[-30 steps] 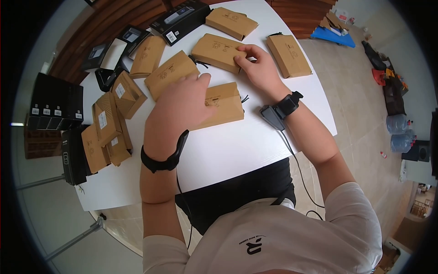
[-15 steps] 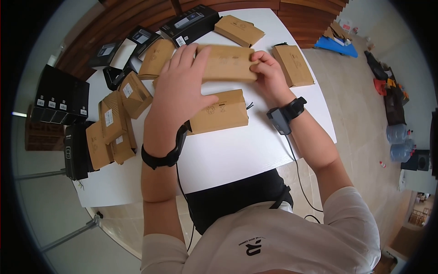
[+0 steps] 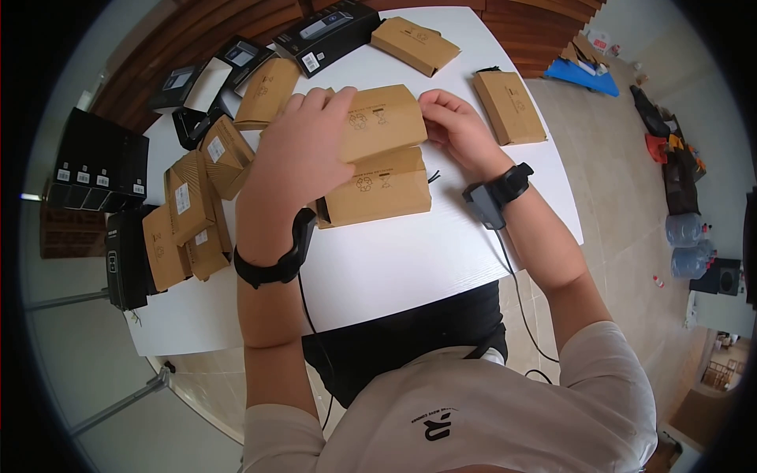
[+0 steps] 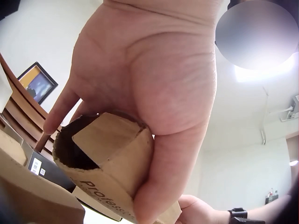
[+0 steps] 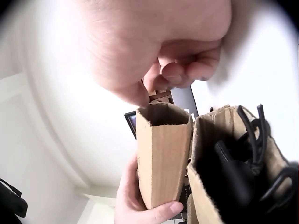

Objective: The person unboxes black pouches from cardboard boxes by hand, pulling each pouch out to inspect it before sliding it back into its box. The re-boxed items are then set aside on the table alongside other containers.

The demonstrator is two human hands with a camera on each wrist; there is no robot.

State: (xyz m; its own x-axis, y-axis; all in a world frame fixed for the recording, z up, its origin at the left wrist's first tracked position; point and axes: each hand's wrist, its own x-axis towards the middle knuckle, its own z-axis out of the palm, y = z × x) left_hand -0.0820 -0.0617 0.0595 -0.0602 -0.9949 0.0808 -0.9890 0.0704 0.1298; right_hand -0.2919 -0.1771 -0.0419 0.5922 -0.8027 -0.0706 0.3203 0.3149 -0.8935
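Observation:
My left hand (image 3: 303, 150) grips a brown cardboard box (image 3: 386, 118) across its left part, thumb on the near side. In the left wrist view an end of this box (image 4: 117, 172) is torn open, with a flap folded inward. At the other end, my right hand (image 3: 461, 134) has bent fingers right at the rim. From the right wrist view that end of the box (image 5: 163, 154) is also open, its inside dark; I cannot tell whether the right fingers pinch the edge. Just below lies a second cardboard box (image 3: 378, 193), its open end showing black cords (image 5: 254, 140).
More brown boxes lie around the white table (image 3: 378, 276): one at the right (image 3: 509, 106), one at the back (image 3: 414, 43), several piled at the left (image 3: 185, 209). Black boxes (image 3: 327, 35) stand along the back and left edges. Cables trail from both wrists.
The cardboard box was lifted off the table by both hands and brought nearer, over the second box. The left hand has come round its left part; the right fingers have shifted to its right end.

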